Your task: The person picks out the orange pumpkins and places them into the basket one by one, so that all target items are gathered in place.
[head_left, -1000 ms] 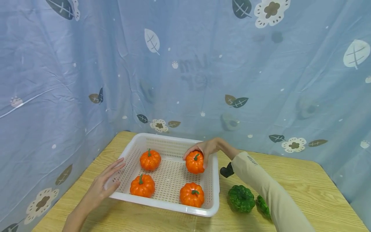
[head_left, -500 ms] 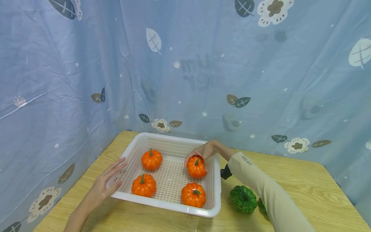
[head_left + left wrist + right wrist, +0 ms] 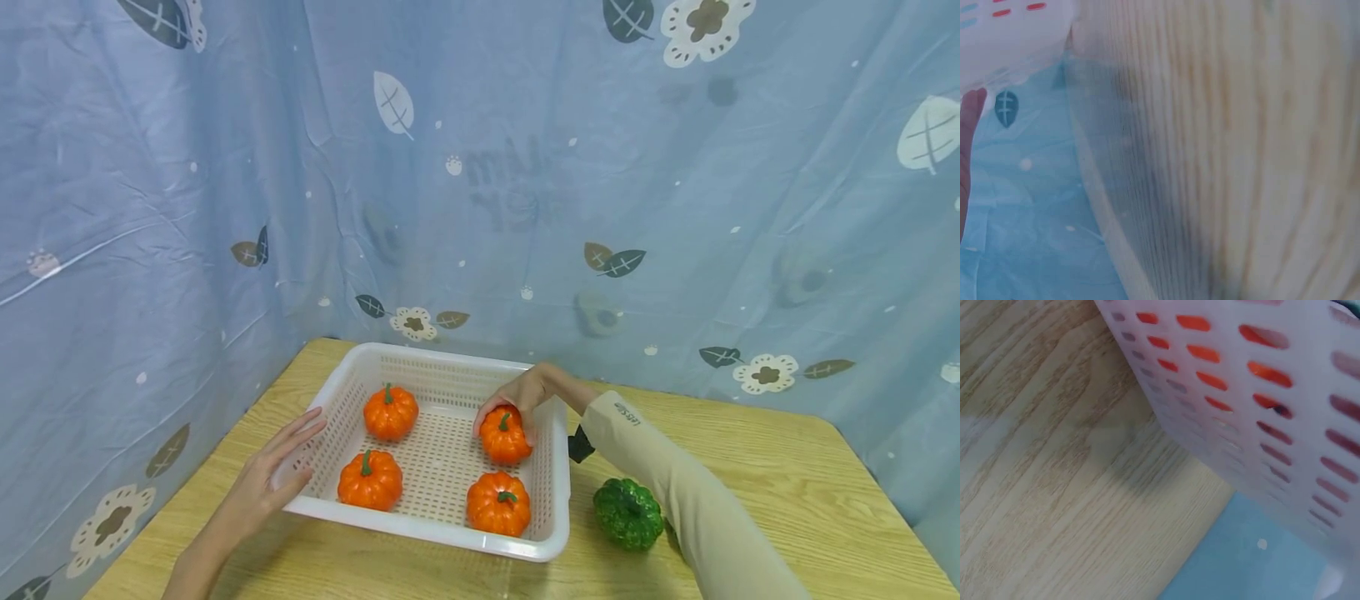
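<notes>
A white plastic basket (image 3: 420,523) with slotted walls holds several small orange pumpkins. My right hand (image 3: 521,396) reaches over its right wall and grips the back right pumpkin (image 3: 504,439), with fingers and thumb on either side of it. Another pumpkin (image 3: 498,505) sits just in front. On the left side are a back pumpkin (image 3: 391,414) and a front pumpkin (image 3: 370,482). My left hand (image 3: 262,483) lies at the basket's left wall, its fingers extended. In the right wrist view, orange shows through the basket wall (image 3: 1235,440); the right hand is hidden there.
To the right of the basket, a dark green pumpkin (image 3: 628,512) sits on the wooden table (image 3: 757,467). A second green thing is mostly hidden behind the right sleeve (image 3: 675,475). A blue patterned curtain (image 3: 487,183) hangs behind and to the left.
My right hand has lowered the pumpkin a little inside the basket and still grips it. The left hand has stayed at the left wall.
</notes>
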Demonstrator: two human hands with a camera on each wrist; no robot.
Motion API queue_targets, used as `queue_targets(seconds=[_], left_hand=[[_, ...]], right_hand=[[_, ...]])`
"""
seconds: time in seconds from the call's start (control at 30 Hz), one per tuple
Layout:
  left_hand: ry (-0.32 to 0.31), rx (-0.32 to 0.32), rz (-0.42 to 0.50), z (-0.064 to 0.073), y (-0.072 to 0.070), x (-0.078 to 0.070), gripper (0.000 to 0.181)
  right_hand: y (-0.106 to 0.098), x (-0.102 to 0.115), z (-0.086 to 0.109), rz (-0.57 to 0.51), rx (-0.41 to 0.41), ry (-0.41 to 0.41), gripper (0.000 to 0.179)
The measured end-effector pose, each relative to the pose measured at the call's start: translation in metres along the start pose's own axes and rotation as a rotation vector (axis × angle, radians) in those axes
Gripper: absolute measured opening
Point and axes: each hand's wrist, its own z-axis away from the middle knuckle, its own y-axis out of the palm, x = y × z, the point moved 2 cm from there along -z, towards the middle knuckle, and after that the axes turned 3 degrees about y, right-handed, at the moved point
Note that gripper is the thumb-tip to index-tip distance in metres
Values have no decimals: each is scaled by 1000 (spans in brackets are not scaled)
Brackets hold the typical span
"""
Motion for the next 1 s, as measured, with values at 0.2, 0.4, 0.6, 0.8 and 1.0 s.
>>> queue_targets(seconds=[0.2, 0.4, 0.6, 0.8, 1.0], left_hand=[[-6, 0, 1, 1, 0, 0, 56], [-20, 1, -1, 1, 0, -2, 54], [-32, 10, 2, 1, 0, 0, 54], [-42, 20, 16, 0, 0, 0, 55], [-15, 33, 19, -1, -3, 3, 61]], right_hand=[[2, 0, 2, 36, -40, 33, 83], [4, 3, 7, 113, -122, 77, 89], [3, 5, 9, 186, -179, 89, 84], [2, 12, 8, 357, -239, 168, 84], [4, 21, 13, 510, -289, 237, 91]])
